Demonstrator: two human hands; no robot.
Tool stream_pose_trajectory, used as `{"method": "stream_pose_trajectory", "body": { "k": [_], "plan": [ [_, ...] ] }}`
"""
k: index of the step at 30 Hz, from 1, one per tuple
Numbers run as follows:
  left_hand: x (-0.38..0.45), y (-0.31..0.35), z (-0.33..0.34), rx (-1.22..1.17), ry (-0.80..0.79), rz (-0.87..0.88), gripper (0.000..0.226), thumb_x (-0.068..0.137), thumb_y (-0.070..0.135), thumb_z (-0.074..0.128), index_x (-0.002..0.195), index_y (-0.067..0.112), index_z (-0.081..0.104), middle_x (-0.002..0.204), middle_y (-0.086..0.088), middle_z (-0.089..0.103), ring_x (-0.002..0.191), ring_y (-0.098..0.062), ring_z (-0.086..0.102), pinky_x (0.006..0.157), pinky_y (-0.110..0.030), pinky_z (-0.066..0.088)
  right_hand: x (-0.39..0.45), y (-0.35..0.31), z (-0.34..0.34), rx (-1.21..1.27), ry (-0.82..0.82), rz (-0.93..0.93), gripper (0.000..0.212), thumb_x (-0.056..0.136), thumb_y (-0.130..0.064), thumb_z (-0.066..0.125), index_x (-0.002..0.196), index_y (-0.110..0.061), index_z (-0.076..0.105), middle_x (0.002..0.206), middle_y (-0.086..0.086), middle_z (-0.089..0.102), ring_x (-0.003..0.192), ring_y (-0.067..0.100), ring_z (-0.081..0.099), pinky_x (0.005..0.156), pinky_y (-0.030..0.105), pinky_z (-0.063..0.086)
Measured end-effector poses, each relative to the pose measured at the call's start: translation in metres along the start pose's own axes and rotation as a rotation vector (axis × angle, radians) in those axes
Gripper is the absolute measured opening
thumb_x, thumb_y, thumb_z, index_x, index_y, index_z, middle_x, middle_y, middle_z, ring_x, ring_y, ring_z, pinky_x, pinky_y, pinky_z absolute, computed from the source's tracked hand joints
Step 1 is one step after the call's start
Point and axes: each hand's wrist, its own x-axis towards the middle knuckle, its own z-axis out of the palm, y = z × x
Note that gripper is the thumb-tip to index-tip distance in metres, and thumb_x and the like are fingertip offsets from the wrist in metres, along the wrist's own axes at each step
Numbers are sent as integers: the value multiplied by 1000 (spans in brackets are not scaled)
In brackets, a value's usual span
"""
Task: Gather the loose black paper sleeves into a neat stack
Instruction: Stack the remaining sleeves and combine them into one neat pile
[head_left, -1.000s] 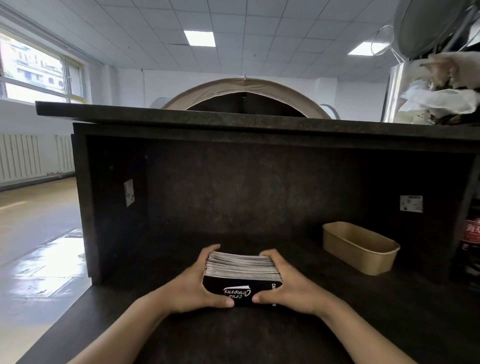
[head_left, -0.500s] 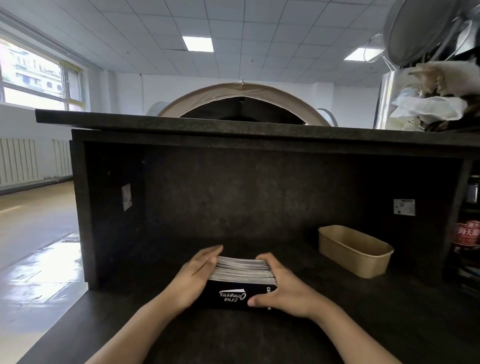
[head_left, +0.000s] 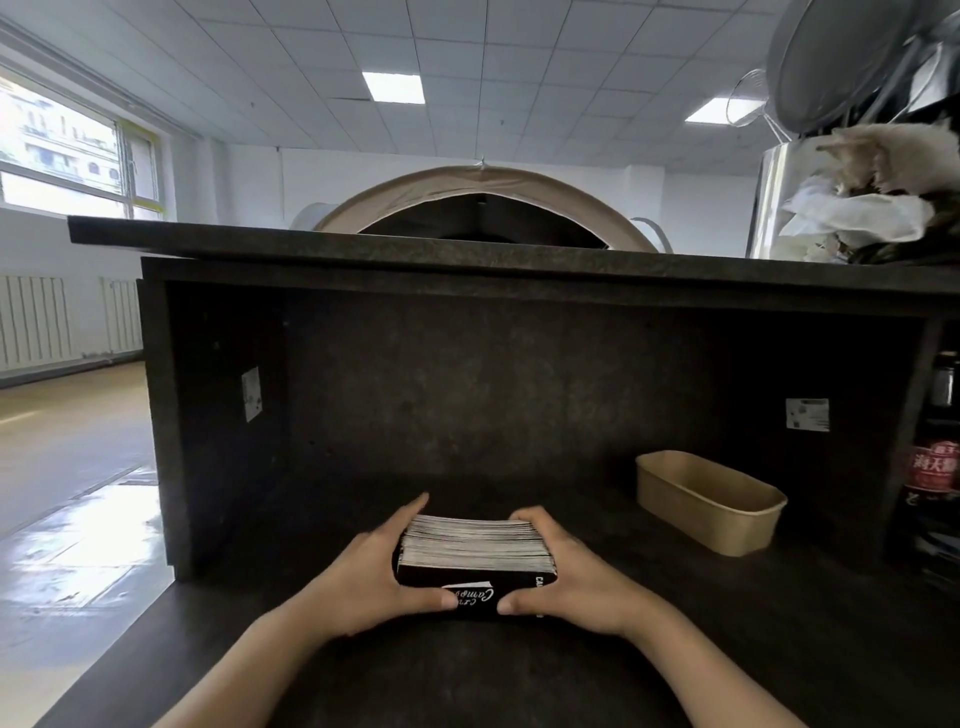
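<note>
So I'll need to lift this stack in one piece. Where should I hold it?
Probably by its two short ends, from both sides, as the left hand and right hand now clamp the stack. The sleeves stand on edge, so only inward squeeze keeps them together.

Dark speckled desk (head_left: 519, 675) carries the stack of black paper sleeves (head_left: 475, 564), with a kraft paper tray (head_left: 711, 501) off right.

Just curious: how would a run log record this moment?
stack of sleeves | left hand, right hand pressing sides | on counter
</note>
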Motion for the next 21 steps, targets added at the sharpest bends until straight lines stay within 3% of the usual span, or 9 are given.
{"method": "stream_pose_trajectory", "body": {
  "k": [2,5,9,11,13,14,16,18,21],
  "plan": [
    [0,-1,2,-3,64,13,94,53,56,86,134,40,41,121,21,60,112,7,55,103,-19,44,0,0,-2,37,-18,10,66,65,-29,85,118,-36,45,118,-7,60,109,4,60,93,35,54],
    [-1,4,5,-38,104,29,74,48,58,87,111,37,54,101,18,69,96,9,63,90,-20,52,-1,0,-6,74,-38,14,66,67,-23,85,120,-29,46,117,-5,63,110,4,61,95,38,52],
    [-1,7,9,-29,160,27,67,46,59,87,102,36,58,93,17,71,90,11,63,82,-10,49,-4,-1,-14,94,-91,76,71,71,-32,83,129,-35,42,122,-11,59,112,-5,56,95,16,47],
    [-1,6,9,-16,175,21,67,46,60,87,101,36,58,90,18,71,90,12,61,79,-6,47,-4,1,-20,143,4,90,71,73,-54,76,132,-37,41,127,-11,55,120,0,52,97,14,41],
    [-1,5,8,-7,178,25,65,47,59,87,101,35,59,90,19,70,92,15,58,77,-1,42,-3,8,-28,185,259,100,57,79,-66,56,126,-36,48,126,-6,57,123,7,51,96,17,38],
    [-2,5,8,-4,171,27,65,48,58,88,102,35,59,90,19,70,93,16,57,77,1,41,-2,14,-34,92,419,111,49,85,-62,51,124,-31,52,124,-5,59,120,10,53,96,21,39],
    [-3,6,7,-11,147,26,66,49,57,88,103,35,59,92,18,70,93,16,58,78,-3,43,0,29,-48,-449,658,176,38,94,-42,54,124,-19,54,124,2,59,118,19,54,99,33,40],
    [-4,6,7,-15,135,21,69,46,62,86,104,37,57,95,18,70,92,11,62,83,-12,49,2,41,-57,-873,695,319,48,90,-33,59,132,-13,48,131,8,53,123,26,51,106,42,36],
    [-4,5,7,-14,132,10,71,44,67,84,104,40,56,96,19,70,93,8,63,86,-17,51,1,50,-65,-926,603,562,65,89,-32,60,144,-12,32,145,14,40,136,32,36,114,51,23]
  ]
}}
